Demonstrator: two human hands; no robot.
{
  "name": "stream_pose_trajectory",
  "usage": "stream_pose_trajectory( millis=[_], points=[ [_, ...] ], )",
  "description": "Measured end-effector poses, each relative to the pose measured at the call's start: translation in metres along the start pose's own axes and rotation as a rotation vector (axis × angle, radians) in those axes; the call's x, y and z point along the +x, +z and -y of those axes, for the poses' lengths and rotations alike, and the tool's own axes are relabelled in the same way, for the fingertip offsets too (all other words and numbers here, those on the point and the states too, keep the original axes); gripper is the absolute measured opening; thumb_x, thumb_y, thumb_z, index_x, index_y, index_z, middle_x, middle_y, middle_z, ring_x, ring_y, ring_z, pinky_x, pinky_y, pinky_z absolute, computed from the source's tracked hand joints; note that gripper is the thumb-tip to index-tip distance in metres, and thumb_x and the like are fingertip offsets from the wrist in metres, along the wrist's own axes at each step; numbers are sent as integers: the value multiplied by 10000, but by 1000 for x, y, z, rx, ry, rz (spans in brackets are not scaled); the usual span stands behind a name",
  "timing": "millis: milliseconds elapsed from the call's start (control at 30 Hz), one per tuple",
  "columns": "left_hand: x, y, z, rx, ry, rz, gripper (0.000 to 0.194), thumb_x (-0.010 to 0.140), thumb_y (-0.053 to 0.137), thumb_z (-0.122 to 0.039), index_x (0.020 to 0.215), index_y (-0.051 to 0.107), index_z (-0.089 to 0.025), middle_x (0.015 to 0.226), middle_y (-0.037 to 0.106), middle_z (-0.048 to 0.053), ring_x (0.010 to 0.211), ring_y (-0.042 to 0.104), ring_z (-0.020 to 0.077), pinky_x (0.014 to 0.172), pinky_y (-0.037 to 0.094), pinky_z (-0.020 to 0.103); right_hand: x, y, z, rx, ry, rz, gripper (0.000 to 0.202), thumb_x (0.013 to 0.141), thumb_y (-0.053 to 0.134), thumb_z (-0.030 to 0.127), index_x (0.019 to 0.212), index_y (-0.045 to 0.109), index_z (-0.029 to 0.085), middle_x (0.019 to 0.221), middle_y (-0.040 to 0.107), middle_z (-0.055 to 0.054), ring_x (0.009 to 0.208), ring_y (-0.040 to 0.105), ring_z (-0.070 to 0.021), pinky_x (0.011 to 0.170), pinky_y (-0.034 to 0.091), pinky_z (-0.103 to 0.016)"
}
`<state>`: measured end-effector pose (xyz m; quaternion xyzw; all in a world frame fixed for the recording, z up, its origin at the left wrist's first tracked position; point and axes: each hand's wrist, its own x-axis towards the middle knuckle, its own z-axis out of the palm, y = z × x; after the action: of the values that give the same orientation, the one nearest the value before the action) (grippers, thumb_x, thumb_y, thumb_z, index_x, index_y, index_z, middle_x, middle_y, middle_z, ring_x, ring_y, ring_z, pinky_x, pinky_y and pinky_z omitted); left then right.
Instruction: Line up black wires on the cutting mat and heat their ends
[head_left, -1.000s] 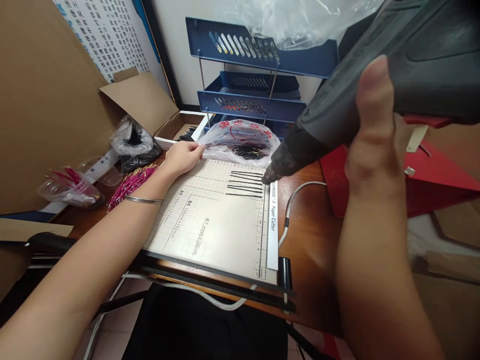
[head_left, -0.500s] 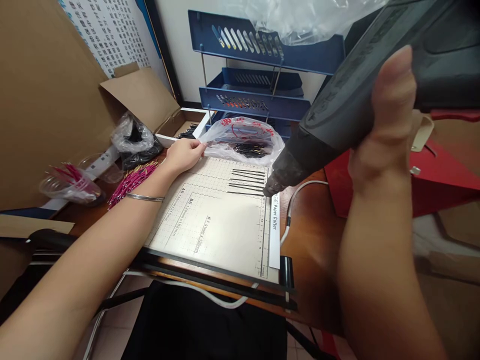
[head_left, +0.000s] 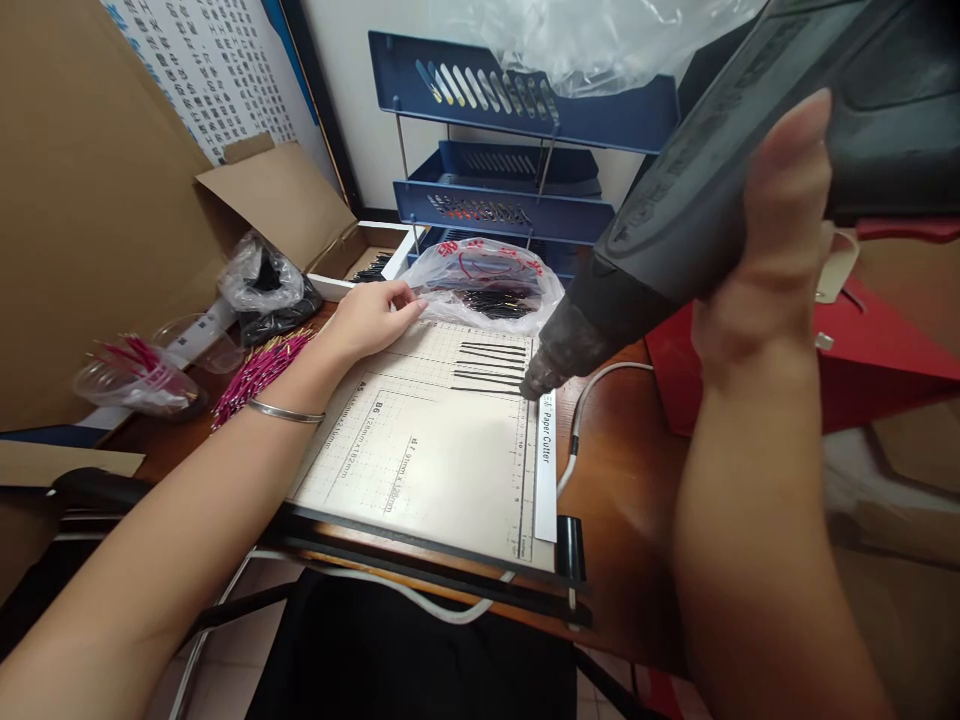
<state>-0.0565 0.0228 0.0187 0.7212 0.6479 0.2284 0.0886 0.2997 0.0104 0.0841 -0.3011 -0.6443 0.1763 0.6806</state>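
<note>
A dark grey heat gun [head_left: 660,230] crosses the upper right, and my right hand [head_left: 780,220] is closed around it with the thumb raised along its side. Its nozzle points down at the right ends of several thin black strips [head_left: 487,368], which lie side by side on a paper cutter board [head_left: 450,460]. My left hand [head_left: 379,315] is over the board's far left corner, thumb and forefinger apart, beside the near edge of a clear plastic bag [head_left: 517,262]. Nothing shows between those fingers. Dark thin pieces [head_left: 495,302] fill part of the bag.
Behind the bag stands a blue tiered tray rack [head_left: 502,210]. On the left are a bundle of magenta sticks [head_left: 259,375], a plastic cup [head_left: 142,385], a black bag [head_left: 274,300] and an open cardboard box [head_left: 281,200]. A white cable [head_left: 581,410] and red bag [head_left: 892,330] are right.
My left hand has shifted slightly right, and its thumb and forefinger have spread apart by the bag's edge. The heat gun stays nearly in place at the strips' right ends.
</note>
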Motion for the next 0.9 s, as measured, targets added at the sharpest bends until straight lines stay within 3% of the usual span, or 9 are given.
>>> stream_pose_trajectory(
  millis=[100,167,267,333,500,667,833,900],
  points=[
    [-6,-1,-11,-40,237,59,616,921,638,-708,1202,809,-188,1222,811,136,1161,714,338,1119,533,475,2,-1,-5,69,11,9,726,911,700,849,1397,768,314,1571,683,26,1641,508,-356,1419,382,-626],
    [-10,0,-18,-63,361,140,816,890,656,-814,1403,748,-186,1456,740,163,1372,644,386,1260,457,538,1,-1,-6,46,-34,-25,745,885,764,818,1425,759,304,1578,680,17,1662,478,-337,1450,329,-572],
    [-13,4,-26,-105,435,273,1085,830,665,-940,1614,601,-192,1703,561,180,1605,459,434,1380,315,598,0,-3,-6,-35,-143,-32,715,888,801,776,1443,747,328,1502,710,25,1686,444,-281,1486,216,-484],
    [-14,7,-29,-119,442,337,1189,797,679,-981,1686,521,-207,1788,458,173,1695,329,442,1420,228,617,1,-7,-7,-69,-171,-19,697,888,787,792,1420,763,343,1468,721,36,1666,472,-278,1485,218,-485],
    [-14,14,-29,-81,448,432,1307,735,716,-1014,1736,454,-217,1860,324,176,1758,169,455,1437,81,671,5,-11,-13,-45,-31,-59,780,865,746,863,1433,762,328,1578,669,23,1637,509,-338,1439,342,-586],
    [-14,15,-28,-77,439,451,1299,739,697,-1027,1747,442,-248,1857,336,164,1760,160,457,1434,52,685,1,-2,-5,1,-156,-63,652,892,790,779,1383,776,351,1479,714,39,1636,513,-299,1450,309,-523],
    [-15,14,-28,-58,430,427,1239,810,637,-1016,1736,462,-212,1844,364,168,1759,161,457,1438,34,670,-2,3,6,-47,-11,-51,779,808,792,871,1373,772,335,1546,684,35,1652,480,-331,1463,264,-554],
    [-15,15,-27,-43,430,408,1176,860,603,-993,1732,469,-215,1839,376,164,1761,150,460,1431,7,681,-3,3,6,-42,-50,-21,751,850,781,845,1396,756,330,1522,705,32,1647,496,-302,1472,243,-535]
  ],
)
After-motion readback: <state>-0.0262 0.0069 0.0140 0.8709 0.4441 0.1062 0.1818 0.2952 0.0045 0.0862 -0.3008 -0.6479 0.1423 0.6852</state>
